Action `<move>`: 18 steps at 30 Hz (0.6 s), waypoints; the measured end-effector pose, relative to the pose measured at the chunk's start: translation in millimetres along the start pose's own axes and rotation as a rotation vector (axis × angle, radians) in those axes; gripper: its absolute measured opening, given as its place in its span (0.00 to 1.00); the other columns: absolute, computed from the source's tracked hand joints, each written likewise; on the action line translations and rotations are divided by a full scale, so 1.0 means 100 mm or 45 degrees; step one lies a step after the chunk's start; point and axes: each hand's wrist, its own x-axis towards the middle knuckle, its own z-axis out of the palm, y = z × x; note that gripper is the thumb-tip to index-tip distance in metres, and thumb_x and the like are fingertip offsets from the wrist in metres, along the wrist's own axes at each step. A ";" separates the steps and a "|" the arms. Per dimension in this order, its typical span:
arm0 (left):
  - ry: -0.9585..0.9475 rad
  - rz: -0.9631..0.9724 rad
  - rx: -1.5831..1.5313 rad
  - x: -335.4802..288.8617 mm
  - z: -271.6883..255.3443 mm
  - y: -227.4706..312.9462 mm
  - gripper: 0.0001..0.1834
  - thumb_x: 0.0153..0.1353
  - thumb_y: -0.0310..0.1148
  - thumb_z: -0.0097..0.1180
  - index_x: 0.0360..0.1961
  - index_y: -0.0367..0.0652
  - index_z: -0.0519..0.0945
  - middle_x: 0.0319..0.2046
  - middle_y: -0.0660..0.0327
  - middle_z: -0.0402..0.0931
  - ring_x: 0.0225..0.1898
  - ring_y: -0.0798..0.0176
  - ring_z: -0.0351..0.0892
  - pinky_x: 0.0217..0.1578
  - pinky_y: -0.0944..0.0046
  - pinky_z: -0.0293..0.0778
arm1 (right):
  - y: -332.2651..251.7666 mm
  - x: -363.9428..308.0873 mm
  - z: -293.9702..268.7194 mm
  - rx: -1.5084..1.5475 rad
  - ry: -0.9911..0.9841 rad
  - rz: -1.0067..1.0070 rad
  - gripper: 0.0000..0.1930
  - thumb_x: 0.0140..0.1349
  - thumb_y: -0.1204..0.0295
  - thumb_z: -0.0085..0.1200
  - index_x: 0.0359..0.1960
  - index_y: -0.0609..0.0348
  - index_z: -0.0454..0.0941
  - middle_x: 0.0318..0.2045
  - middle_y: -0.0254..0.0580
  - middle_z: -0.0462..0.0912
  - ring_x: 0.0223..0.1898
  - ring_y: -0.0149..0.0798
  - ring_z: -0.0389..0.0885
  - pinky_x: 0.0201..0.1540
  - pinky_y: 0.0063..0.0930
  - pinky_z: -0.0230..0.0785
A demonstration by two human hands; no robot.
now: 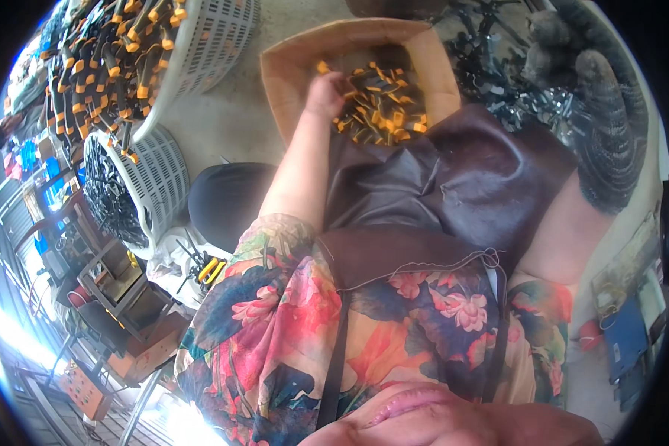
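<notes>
Left hand (324, 95) in the far box (290, 67) of black-and-orange grips (383, 104).
Fingers buried in the pile, their state unclear; right hand hidden. The grips look light, rubbery and loose: best pinched at mid-length.

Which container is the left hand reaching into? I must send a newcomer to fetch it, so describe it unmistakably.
Start from the dark brown apron over the person's lap; just beyond its far edge stands an open cardboard box. The left hand reaches into its black-and-orange handle pieces. Unlike the two white slotted plastic baskets to the left, it is tan, solid-walled cardboard.
</notes>
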 end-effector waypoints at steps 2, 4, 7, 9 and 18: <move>0.185 -0.159 0.614 0.04 -0.10 0.07 0.13 0.57 0.28 0.56 0.43 0.36 0.76 0.32 0.54 0.77 0.35 0.58 0.79 0.36 0.61 0.76 | 0.01 0.01 0.04 0.017 -0.005 0.000 0.24 0.62 0.61 0.54 0.54 0.66 0.72 0.37 0.39 0.81 0.35 0.29 0.78 0.38 0.22 0.71; 0.177 -0.115 0.989 -0.03 0.01 -0.11 0.13 0.55 0.31 0.59 0.40 0.35 0.78 0.30 0.54 0.78 0.35 0.57 0.79 0.36 0.61 0.76 | 0.04 0.00 0.03 0.022 0.012 0.011 0.23 0.62 0.61 0.54 0.53 0.66 0.72 0.37 0.39 0.81 0.35 0.29 0.78 0.37 0.22 0.71; 0.141 0.116 1.628 -0.14 0.14 -0.25 0.15 0.52 0.35 0.60 0.39 0.37 0.80 0.34 0.53 0.80 0.38 0.53 0.80 0.39 0.58 0.75 | 0.06 0.00 0.03 0.047 0.029 0.008 0.23 0.62 0.61 0.54 0.53 0.66 0.72 0.37 0.39 0.81 0.34 0.29 0.78 0.37 0.22 0.71; -0.076 0.646 2.060 -0.26 0.24 -0.26 0.14 0.49 0.32 0.59 0.40 0.43 0.81 0.38 0.54 0.80 0.42 0.49 0.79 0.44 0.55 0.74 | 0.07 0.02 0.05 0.056 0.032 -0.002 0.23 0.63 0.62 0.54 0.53 0.66 0.72 0.36 0.39 0.81 0.34 0.29 0.79 0.37 0.22 0.72; 0.150 0.392 2.069 -0.32 0.32 -0.41 0.18 0.48 0.36 0.61 0.39 0.38 0.81 0.31 0.49 0.81 0.38 0.48 0.81 0.42 0.56 0.75 | 0.07 0.02 -0.14 0.076 0.199 -0.104 0.22 0.63 0.63 0.54 0.53 0.66 0.72 0.35 0.40 0.81 0.33 0.30 0.79 0.36 0.22 0.73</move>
